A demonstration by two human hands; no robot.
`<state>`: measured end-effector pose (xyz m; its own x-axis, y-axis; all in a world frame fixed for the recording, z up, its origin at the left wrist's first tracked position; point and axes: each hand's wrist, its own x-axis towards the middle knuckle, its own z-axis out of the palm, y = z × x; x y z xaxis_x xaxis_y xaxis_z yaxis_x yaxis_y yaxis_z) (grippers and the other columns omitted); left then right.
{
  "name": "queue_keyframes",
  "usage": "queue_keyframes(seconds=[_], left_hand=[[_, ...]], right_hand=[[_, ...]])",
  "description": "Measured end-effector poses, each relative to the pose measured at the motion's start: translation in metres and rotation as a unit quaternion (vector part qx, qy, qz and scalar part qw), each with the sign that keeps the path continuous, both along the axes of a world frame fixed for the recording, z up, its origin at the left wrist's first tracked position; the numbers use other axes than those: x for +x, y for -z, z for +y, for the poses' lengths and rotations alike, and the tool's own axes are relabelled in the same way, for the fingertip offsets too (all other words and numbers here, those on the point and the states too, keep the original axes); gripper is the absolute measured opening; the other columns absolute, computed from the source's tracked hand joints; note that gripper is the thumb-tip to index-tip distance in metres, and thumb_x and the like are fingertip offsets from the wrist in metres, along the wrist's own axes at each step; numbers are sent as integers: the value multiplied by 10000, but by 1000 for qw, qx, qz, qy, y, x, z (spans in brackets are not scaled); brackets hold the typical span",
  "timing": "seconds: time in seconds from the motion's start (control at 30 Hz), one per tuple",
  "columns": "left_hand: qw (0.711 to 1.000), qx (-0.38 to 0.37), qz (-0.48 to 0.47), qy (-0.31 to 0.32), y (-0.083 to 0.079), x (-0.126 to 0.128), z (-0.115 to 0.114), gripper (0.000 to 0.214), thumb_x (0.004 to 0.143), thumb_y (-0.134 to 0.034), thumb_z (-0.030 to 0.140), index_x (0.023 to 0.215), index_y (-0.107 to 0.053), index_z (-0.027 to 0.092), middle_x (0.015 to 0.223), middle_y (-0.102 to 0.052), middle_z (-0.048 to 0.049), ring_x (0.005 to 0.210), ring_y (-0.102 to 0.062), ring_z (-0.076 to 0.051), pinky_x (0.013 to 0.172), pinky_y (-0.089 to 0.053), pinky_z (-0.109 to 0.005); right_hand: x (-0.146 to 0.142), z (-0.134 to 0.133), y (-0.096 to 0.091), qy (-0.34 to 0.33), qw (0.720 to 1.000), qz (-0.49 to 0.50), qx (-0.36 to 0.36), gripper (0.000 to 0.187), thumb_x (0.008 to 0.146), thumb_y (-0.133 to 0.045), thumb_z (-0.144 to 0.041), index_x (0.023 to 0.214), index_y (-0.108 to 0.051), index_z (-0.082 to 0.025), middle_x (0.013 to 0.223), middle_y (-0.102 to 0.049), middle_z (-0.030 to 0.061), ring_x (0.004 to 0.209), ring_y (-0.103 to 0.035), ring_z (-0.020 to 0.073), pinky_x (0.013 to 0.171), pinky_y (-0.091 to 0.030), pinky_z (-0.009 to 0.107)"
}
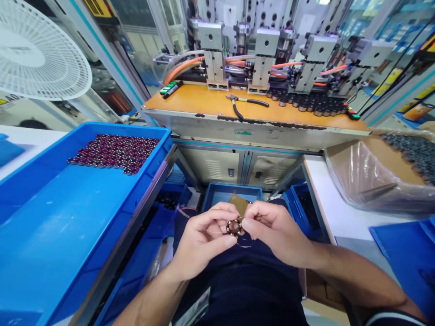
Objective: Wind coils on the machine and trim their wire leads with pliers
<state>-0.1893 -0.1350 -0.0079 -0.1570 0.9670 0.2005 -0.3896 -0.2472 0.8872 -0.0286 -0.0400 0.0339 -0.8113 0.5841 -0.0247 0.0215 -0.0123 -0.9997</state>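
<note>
A small ring-shaped motor stator (234,227), dark with copper windings, is held over my lap. My left hand (207,235) closes around its left side, thumb along the lower edge. At its upper right, the fingers of my right hand (272,228) pinch together by the rim, where a thin copper wire runs into them. Loose thin wire ends (244,246) stick out below the stator, and another passes across the left palm. The exact spot where the right fingertips grip is partly hidden.
On the left, a blue tray (50,217) holds rows of stators (115,151). Pliers (246,103), marker pens (171,89) and dark parts (312,103) lie on the orange machine bench (200,102). A plastic-lined box (367,176) stands right; a white fan (41,50) is upper left.
</note>
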Motion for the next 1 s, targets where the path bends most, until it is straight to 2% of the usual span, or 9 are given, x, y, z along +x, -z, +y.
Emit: queue_keyframes(seconds=[0.13, 0.3, 0.43, 0.57, 0.67, 0.73, 0.83, 0.9, 1.0], left_hand=[[1000, 0, -26, 17, -2, -3, -1, 321, 741, -774, 130, 1042, -743, 236, 1007, -651, -65, 736, -682, -133, 673, -586, -251], [999, -22, 19, 26, -11, -3, 0, 281, 701, -783, 74, 959, -767, 183, 975, -702, -90, 718, -678, -127, 668, -584, -223], [998, -33, 17, 42, -12, -3, 0, 271, 710, -770, 71, 957, -773, 181, 989, -720, -99, 726, -693, -135, 666, -584, -220], [996, -53, -7, 77, -13, -6, -2, 266, 725, -768, 100, 978, -774, 182, 1024, -735, -110, 747, -712, -148, 709, -589, -241], [991, -72, -10, 109, -17, -5, -2, 234, 723, -776, 125, 951, -779, 174, 997, -743, -102, 768, -710, -149, 719, -579, -228], [987, -81, -9, 138, -19, -3, -1, 216, 730, -774, 138, 943, -778, 172, 913, -749, -84, 721, -699, -137, 686, -574, -218], [983, -90, -7, 160, -20, 0, -2, 230, 741, -770, 159, 971, -771, 175, 805, -745, -69, 667, -690, -143, 639, -575, -232], [985, -89, -9, 146, -19, 0, -3, 271, 739, -769, 147, 1006, -767, 188, 831, -751, -76, 675, -696, -147, 634, -579, -237], [993, -71, -8, 93, -16, -1, -6, 306, 718, -772, 100, 1006, -775, 204, 947, -749, -89, 718, -704, -136, 667, -583, -220]], right_hand=[[12, 11, -3, -25, 999, -38, -29, 324, 862, -673, -420, 706, -564, -157, 646, -520, -24, 595, -458, 87, 559, -360, 219], [10, 13, -11, -59, 996, -34, -54, 290, 840, -697, -427, 794, -614, -153, 689, -566, -12, 593, -477, 86, 548, -373, 215], [10, 15, -7, -50, 997, -48, -42, 282, 839, -700, -396, 736, -604, -152, 666, -558, -20, 581, -464, 78, 538, -368, 206], [15, 29, -12, -81, 993, -86, 23, 283, 845, -700, -400, 738, -612, -152, 675, -548, -16, 590, -462, 83, 546, -378, 210], [10, 37, -20, -107, 986, -50, 120, 215, 831, -728, -343, 921, -659, -161, 846, -604, 13, 730, -525, 109, 679, -445, 231], [2, 39, -24, -151, 976, -19, 156, 231, 810, -758, -296, 978, -664, -168, 925, -610, 20, 814, -552, 121, 765, -465, 247], [-9, 37, -24, -208, 964, 4, 166, 125, 849, -720, -276, 837, -664, -165, 886, -601, 15, 819, -580, 123, 782, -476, 261], [-12, 35, -23, -184, 968, 13, 173, 169, 881, -682, -265, 754, -639, -162, 816, -594, 4, 770, -579, 115, 743, -471, 254], [-8, 28, -21, -91, 980, 5, 175, 203, 883, -674, -252, 709, -623, -162, 742, -591, -12, 689, -554, 97, 660, -445, 230]])
